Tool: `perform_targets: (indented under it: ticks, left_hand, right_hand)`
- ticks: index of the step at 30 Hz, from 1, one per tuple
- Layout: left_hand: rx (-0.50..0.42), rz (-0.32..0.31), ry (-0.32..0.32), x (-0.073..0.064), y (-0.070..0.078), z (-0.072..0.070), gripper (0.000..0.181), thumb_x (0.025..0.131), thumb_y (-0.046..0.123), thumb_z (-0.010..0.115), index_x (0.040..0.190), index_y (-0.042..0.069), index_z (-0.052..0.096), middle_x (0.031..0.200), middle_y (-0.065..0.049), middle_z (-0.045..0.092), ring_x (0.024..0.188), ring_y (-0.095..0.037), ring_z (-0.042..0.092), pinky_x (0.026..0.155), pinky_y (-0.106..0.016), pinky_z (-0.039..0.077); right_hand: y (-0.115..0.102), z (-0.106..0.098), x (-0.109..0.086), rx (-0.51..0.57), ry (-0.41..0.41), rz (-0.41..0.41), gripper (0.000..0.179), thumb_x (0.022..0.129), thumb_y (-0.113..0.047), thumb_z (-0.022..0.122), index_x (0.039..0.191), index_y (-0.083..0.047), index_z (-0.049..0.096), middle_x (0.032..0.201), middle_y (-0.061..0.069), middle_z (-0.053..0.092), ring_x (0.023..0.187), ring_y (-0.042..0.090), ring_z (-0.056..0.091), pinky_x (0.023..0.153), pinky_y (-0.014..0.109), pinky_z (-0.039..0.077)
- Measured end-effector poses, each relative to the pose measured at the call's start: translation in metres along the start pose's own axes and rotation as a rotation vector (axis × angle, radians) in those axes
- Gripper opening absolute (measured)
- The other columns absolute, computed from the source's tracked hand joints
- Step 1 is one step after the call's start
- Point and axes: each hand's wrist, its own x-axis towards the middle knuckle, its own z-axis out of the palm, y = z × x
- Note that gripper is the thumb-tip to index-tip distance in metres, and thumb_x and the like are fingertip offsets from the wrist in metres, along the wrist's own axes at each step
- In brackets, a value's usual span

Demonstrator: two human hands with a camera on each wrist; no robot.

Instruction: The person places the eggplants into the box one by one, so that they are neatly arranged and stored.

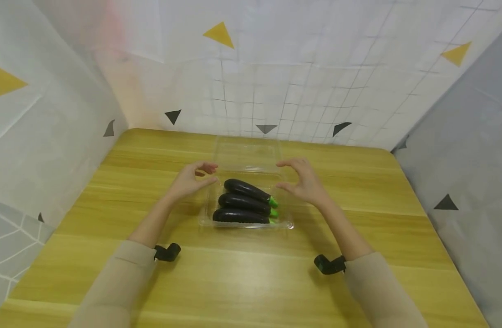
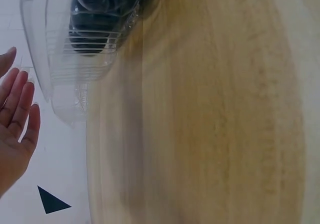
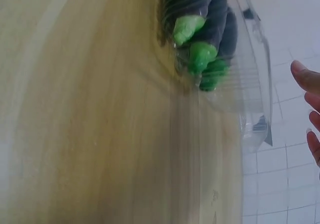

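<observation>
Three dark purple eggplants [image 1: 243, 202] lie side by side in a clear plastic clamshell box [image 1: 289, 224], their green stem ends [image 3: 202, 56] toward the right. The box's transparent lid [image 1: 247, 152] is folded open toward the back. My left hand [image 1: 190, 180] hovers beside the left side of the box, thumb and fingers apart and nothing between them. On the opposite side my right hand [image 1: 305, 183] is held the same way, its fingers loosely bent and holding nothing. Both wrist views show a gap between the fingers and the plastic.
The box stands on a wood-grain table [image 1: 242, 282], toward its back edge. White sheets [image 1: 251, 82] with yellow and dark triangles rise behind and at both sides. A small black device [image 1: 167, 252] is strapped to each wrist.
</observation>
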Motion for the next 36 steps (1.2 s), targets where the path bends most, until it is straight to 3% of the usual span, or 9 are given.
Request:
perform_targets:
  ticks: [6, 12, 20, 36]
  left_hand:
    - [-0.012, -0.032, 0.043, 0.006, -0.014, -0.003, 0.043, 0.090, 0.027, 0.070, 0.123, 0.001, 0.060, 0.121, -0.019, 0.061, 0.109, -0.028, 0.056, 0.097, -0.047, 0.044]
    - [0.014, -0.041, 0.061, 0.012, -0.020, -0.005, 0.047, 0.090, 0.027, 0.070, 0.125, -0.002, 0.058, 0.121, -0.018, 0.061, 0.108, -0.029, 0.056, 0.094, -0.046, 0.046]
    - [0.045, -0.086, 0.095, 0.016, -0.032, -0.007, 0.048, 0.089, 0.028, 0.071, 0.126, 0.000, 0.058, 0.118, -0.014, 0.061, 0.108, -0.029, 0.055, 0.092, -0.045, 0.047]
    - [-0.015, -0.207, 0.123, 0.028, -0.045, -0.002, 0.050, 0.089, 0.027, 0.071, 0.126, 0.000, 0.053, 0.121, -0.018, 0.057, 0.112, -0.032, 0.051, 0.094, -0.047, 0.045]
  right_hand:
    - [0.009, 0.003, 0.002, -0.029, -0.037, 0.059, 0.055, 0.073, -0.017, 0.085, 0.122, -0.008, 0.062, 0.122, 0.011, 0.059, 0.116, 0.033, 0.046, 0.097, 0.052, 0.039]
    - [0.016, 0.004, 0.003, -0.039, -0.036, 0.070, 0.053, 0.074, -0.018, 0.085, 0.121, -0.007, 0.063, 0.121, 0.012, 0.059, 0.114, 0.033, 0.046, 0.096, 0.051, 0.039]
    - [0.022, 0.007, 0.003, -0.054, -0.071, 0.159, 0.053, 0.078, -0.025, 0.082, 0.125, -0.008, 0.061, 0.122, 0.010, 0.056, 0.116, 0.031, 0.043, 0.097, 0.051, 0.038]
    - [0.032, 0.009, -0.003, -0.059, -0.070, 0.159, 0.055, 0.081, -0.025, 0.080, 0.128, -0.007, 0.059, 0.123, 0.010, 0.059, 0.119, 0.031, 0.045, 0.100, 0.050, 0.037]
